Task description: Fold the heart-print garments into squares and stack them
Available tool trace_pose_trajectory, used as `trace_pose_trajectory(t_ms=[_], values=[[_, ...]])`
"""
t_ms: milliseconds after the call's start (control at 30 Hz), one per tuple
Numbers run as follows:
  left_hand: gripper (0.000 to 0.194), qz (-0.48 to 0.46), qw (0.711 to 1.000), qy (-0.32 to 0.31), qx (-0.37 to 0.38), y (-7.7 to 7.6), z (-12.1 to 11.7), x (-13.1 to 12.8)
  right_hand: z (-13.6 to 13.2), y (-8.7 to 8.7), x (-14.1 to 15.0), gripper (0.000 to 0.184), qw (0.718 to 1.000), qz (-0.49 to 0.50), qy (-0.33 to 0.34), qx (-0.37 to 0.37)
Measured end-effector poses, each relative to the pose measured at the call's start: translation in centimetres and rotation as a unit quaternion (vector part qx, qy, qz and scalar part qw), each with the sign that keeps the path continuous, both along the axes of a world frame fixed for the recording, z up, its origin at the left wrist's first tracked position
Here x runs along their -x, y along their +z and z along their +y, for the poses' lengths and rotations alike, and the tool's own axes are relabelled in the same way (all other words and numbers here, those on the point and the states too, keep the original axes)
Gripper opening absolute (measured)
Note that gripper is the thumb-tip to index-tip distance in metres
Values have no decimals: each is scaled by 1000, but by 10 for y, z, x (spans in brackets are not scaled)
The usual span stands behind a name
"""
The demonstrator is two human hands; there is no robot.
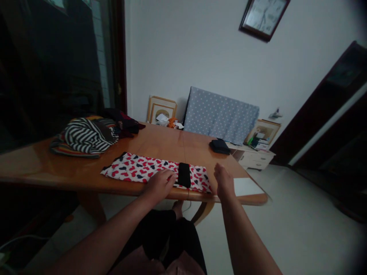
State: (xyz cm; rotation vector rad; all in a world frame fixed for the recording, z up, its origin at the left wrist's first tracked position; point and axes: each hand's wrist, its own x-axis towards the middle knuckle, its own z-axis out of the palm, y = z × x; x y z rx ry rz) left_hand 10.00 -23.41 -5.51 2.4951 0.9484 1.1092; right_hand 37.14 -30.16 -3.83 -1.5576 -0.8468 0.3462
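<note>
So far, the heart-print cloth [134,170] lies folded into a long strip under your flat, open left hand [159,186], your right hand [224,181] just beside it, its grip hard to tell, and the striped clothes [86,134] sit heaped.

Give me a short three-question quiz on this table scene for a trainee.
1. Which hand rests on the heart-print cloth, left or right?
2. True or false: the black strip lies across that cloth.
3. What pattern shows on the garment lying at the left of the wooden table?

Key:
1. The left hand
2. True
3. Black and white stripes
</note>
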Motion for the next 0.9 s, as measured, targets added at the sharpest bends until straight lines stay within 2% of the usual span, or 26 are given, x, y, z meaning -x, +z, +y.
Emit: trace_pose_trajectory(t_ms=[33, 100, 200, 267, 367, 467, 567, 667, 767, 900], values=[[33, -1, 1000, 2, -3, 3, 3, -4, -5, -4, -6, 45, 996, 77, -19, -27], [35, 2, 1000, -3, -14, 7, 9, -15, -11, -13, -14, 37, 971, 221, -41, -85], [39, 19, 999, -20, -30, 9, 16, -37, -15, -25, -17, 34, 937, 324, -32, -126], [44, 54, 997, -32, -41, 8, 20, -51, -14, -26, -15, 33, 927, 347, -18, -140], [53, 142, 988, -48, -38, 3, 25, -66, -8, -16, -8, 32, 917, 372, 2, -143], [60, 220, 974, -54, -9, -3, 31, -73, 3, -3, 5, 32, 917, 374, 41, -134], [66, 255, 965, -52, 17, -9, 35, -73, 18, 0, 18, 35, 923, 346, 90, -143], [68, 257, 965, -48, 23, -14, 35, -71, 29, -9, 25, 39, 918, 356, 128, -117], [70, 259, 964, -48, 32, -14, 33, -70, 34, -23, 22, 37, 900, 409, 124, -87], [71, 264, 962, -49, 50, -11, 31, -70, 34, -33, 16, 31, 882, 447, 122, -91]])
